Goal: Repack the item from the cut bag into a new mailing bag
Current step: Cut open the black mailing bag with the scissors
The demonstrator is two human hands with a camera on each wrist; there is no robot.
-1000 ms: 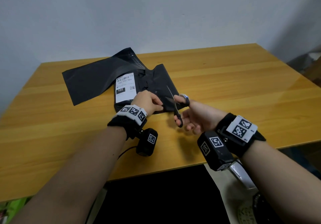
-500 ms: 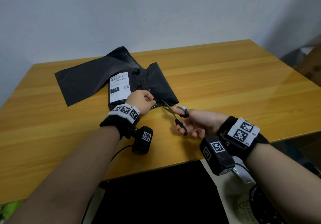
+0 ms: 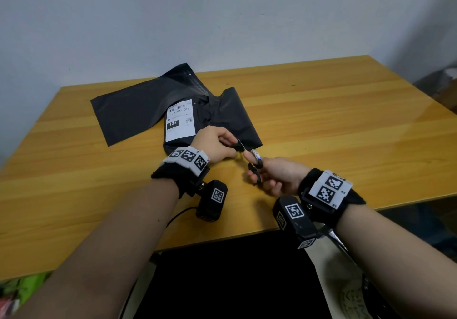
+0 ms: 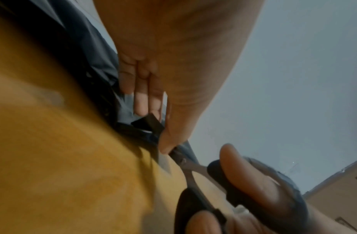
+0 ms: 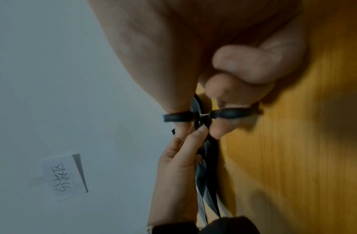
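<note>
Nearest, the right hand grips the scissors, which have swung down from upright and now bite the labelled mailing bag on the bench. The left hand pinches its near edge; beyond lies the new bag, so cutting has begun.

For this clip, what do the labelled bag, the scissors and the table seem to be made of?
Labelled bag: thin black plastic film, judging by its soft creases and dull sheen. Scissors: black loops, probably plastic or rubber; blades look metal, with a bright glint. Table: wood or wood-look laminate, glossy, with grain stripes and reflections.
</note>
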